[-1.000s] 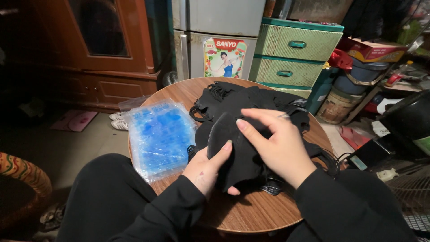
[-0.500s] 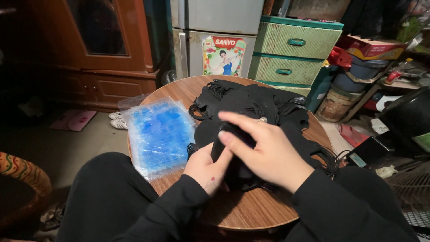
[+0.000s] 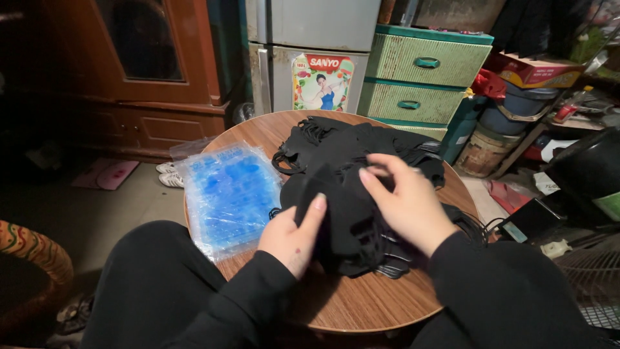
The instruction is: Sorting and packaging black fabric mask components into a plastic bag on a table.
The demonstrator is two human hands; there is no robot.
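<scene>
Near the middle of the frame we see both bare hands working on a heap of black fabric pieces (image 3: pixel 352 194) that lies on a round wooden table (image 3: pixel 361 304). The left hand (image 3: pixel 294 236), just below centre, grasps the near edge of one black piece, its thumb pressed flat against the cloth and the other fingers tucked behind it. The right hand (image 3: pixel 407 203), a little right of centre, lies on top of the same piece with its fingers curled over the upper edge, pinching the fabric; we cannot quite tell how many layers it holds, since the dark cloth blends together in the dim light. Thin black loops or straps (image 3: pixel 303 139) stick out from the far side of the heap, and more trail off toward the right edge of the table. To the left of centre a clear plastic packet with blue contents (image 3: pixel 229 194) rests flat on the table, just beside the heap and hanging slightly over the rim. Both black sleeves enter from the bottom of the frame. At the top of the frame stand a grey fridge (image 3: pixel 313 39) and a green drawer chest (image 3: pixel 429 74).
</scene>
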